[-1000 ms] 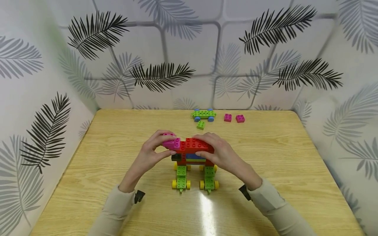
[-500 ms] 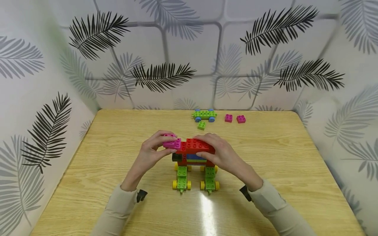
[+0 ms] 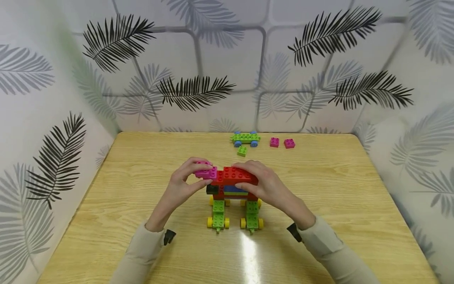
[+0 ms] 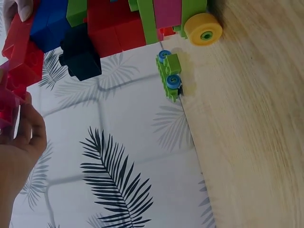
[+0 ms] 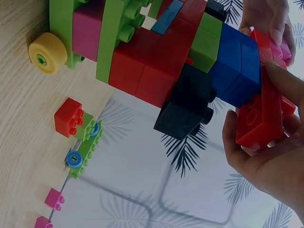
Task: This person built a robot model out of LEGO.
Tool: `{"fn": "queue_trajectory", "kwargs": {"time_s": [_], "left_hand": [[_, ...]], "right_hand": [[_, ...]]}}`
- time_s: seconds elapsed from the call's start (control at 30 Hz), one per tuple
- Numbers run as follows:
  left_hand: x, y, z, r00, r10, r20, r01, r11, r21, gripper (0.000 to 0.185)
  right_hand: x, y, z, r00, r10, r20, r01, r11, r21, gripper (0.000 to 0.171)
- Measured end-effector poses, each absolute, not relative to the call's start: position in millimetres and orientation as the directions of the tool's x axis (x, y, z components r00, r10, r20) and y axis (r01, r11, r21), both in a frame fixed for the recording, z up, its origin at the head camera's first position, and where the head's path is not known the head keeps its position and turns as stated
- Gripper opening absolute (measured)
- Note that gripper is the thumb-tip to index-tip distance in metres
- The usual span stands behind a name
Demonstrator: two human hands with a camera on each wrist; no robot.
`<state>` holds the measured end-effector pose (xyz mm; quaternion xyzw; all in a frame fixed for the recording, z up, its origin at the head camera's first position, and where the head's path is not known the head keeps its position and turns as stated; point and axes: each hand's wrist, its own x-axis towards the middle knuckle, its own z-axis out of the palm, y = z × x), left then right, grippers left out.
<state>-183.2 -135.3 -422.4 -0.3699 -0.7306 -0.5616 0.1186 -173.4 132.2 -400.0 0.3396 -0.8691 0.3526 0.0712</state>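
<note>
A tall toy-brick build stands on two green wheeled bases (image 3: 218, 215) with yellow wheels. Its body has red bricks and a blue brick (image 3: 234, 188), and black bricks (image 5: 187, 102) stick out at both ends. Across the top left, my left hand (image 3: 179, 182) pinches a pink brick (image 3: 207, 172) between thumb and fingers. That brick sits right against a red brick (image 3: 230, 174) on top. My right hand (image 3: 266, 182) grips the red bricks at the top right, thumb in front and fingers over the top. In the right wrist view, both hands meet the build's upper layer above the blue bricks (image 5: 236, 66).
Toward the back edge of the wooden table (image 3: 149, 157) rests a green wheeled base (image 3: 245, 137) with blue wheels. A small green brick (image 3: 242, 151) lies before it. Two dark pink bricks (image 3: 274, 142) are farther right. A leaf-patterned backdrop (image 3: 227, 79) rises behind.
</note>
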Motion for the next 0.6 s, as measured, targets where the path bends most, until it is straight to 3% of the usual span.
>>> {"fn": "queue_trajectory", "kwargs": {"time_s": [0.13, 0.43, 0.6], "left_hand": [[-182, -138, -418, -0.678, 0.443, 0.586, 0.713, 0.203, 0.671, 0.045], [-188, -133, -382, -0.498, 0.584, 0.641, 0.866, 0.365, 0.341, 0.032], [-183, -112, -353, -0.498, 0.678, 0.541, 0.844, 0.522, 0.123, 0.043]], "right_hand": [[-174, 133, -400, -0.751, -0.549, 0.367, -0.649, 0.512, -0.562, 0.049], [-174, 137, -392, -0.796, -0.545, 0.263, -0.569, 0.525, -0.633, 0.059], [-185, 159, -391, -0.832, -0.489, 0.261, -0.517, 0.512, -0.686, 0.053]]}}
